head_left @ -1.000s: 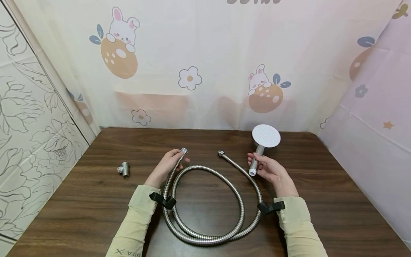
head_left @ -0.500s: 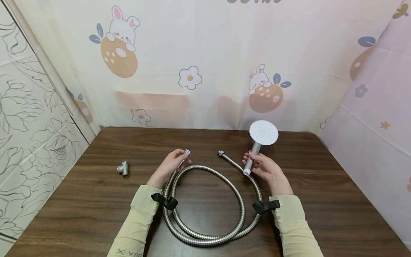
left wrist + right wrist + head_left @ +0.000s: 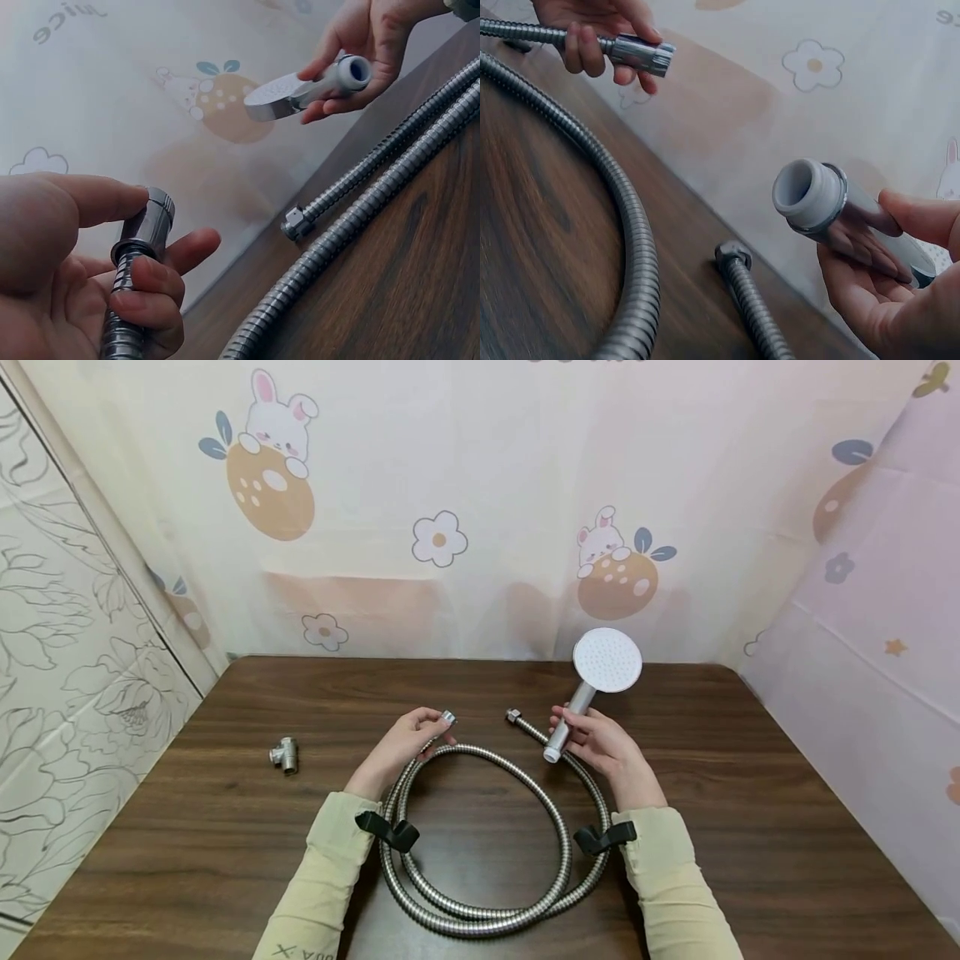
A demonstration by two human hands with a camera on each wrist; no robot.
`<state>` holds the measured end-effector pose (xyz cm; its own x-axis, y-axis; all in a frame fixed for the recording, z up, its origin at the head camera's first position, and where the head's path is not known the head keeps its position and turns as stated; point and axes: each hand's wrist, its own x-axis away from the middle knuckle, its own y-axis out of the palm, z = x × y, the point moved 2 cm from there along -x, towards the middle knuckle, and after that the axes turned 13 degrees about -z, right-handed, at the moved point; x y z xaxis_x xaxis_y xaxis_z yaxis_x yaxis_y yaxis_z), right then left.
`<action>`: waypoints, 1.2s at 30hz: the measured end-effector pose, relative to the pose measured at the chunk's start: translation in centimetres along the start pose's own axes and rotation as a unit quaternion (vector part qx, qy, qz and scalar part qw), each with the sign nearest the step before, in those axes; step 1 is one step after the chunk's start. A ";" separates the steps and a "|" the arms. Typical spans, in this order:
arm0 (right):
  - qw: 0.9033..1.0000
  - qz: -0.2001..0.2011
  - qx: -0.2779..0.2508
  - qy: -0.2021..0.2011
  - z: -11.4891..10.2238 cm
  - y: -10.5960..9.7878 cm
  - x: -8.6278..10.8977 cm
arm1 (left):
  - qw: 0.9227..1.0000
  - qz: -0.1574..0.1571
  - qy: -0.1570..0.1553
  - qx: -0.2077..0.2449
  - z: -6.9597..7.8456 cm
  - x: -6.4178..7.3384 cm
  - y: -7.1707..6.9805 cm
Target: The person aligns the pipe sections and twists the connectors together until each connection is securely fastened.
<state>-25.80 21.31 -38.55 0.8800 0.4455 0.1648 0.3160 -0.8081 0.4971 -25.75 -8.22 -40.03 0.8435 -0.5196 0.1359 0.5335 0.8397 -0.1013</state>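
My left hand (image 3: 401,749) grips one end of a coiled metal shower hose (image 3: 562,835), with the chrome end fitting (image 3: 148,225) poking out past the thumb. The hose's other end, a hex nut (image 3: 733,255), lies loose on the table between the hands. In my right hand (image 3: 603,747) is a shower head (image 3: 607,660), held by its silver handle above the hose. Its round white spray face points up toward the head camera. The white threaded end (image 3: 806,191) of the handle faces the left hand, apart from the chrome fitting.
A small chrome T-shaped valve (image 3: 285,756) stands on the dark wooden table (image 3: 187,827), left of the left hand. A printed curtain (image 3: 495,460) hangs behind the table's back edge. Most of the hose lies looped between the forearms.
The right hand has brought the shower head leftward and a little up, tilting its handle. The left hand has shifted slightly right with the hose end, whose tip now points more to the right.
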 end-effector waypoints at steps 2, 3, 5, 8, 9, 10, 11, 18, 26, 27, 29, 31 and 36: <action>1.000 0.002 0.009 -0.006 -0.1 0.5 -0.1 | 1.000 -0.007 0.004 -0.005 0.1 0.0 0.1; 1.000 0.002 0.013 -0.009 -0.1 0.6 -0.2 | 1.000 -0.010 0.007 -0.006 0.1 0.0 0.2; 1.000 0.003 0.020 -0.013 -0.1 0.9 -0.3 | 1.000 -0.016 0.011 -0.007 0.2 0.0 0.3; 0.999 0.005 0.030 -0.017 -0.1 1.2 -0.5 | 1.000 -0.015 0.009 -0.005 0.3 0.0 0.5; 0.999 0.006 0.031 -0.018 -0.1 1.2 -0.5 | 1.000 -0.016 0.008 -0.003 0.4 0.0 0.6; 0.999 0.008 0.031 -0.019 -0.1 1.3 -0.6 | 1.000 -0.016 0.005 0.000 0.4 0.0 0.7; 0.999 0.007 0.031 -0.020 -0.1 1.3 -0.6 | 1.000 -0.017 0.003 0.002 0.4 0.0 0.7; 0.999 0.004 0.024 -0.029 0.1 1.7 -1.0 | 0.999 -0.039 0.001 -0.011 0.4 -0.1 1.4; 0.999 0.017 0.042 -0.027 0.3 2.2 -1.1 | 0.999 -0.049 0.000 -0.022 0.3 -0.1 1.8; 0.999 0.020 0.041 -0.025 0.3 2.4 -1.1 | 0.999 -0.050 0.000 -0.022 0.4 0.0 1.9; 0.999 0.026 0.042 -0.022 0.3 2.6 -1.2 | 0.998 -0.054 0.002 -0.023 0.5 0.1 2.1; 0.999 0.025 0.040 -0.026 0.3 2.9 -1.2 | 0.998 -0.058 0.006 -0.026 0.6 0.0 2.2; 0.998 0.026 0.042 -0.042 0.3 3.4 -1.4 | 0.998 -0.061 0.015 -0.033 0.8 -0.1 2.2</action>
<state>-25.86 17.84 -37.38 0.9213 0.3713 0.1153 0.2949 -0.8606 0.4153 -24.66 -6.17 -39.52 0.7735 -0.6219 0.1221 0.6337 0.7587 -0.1508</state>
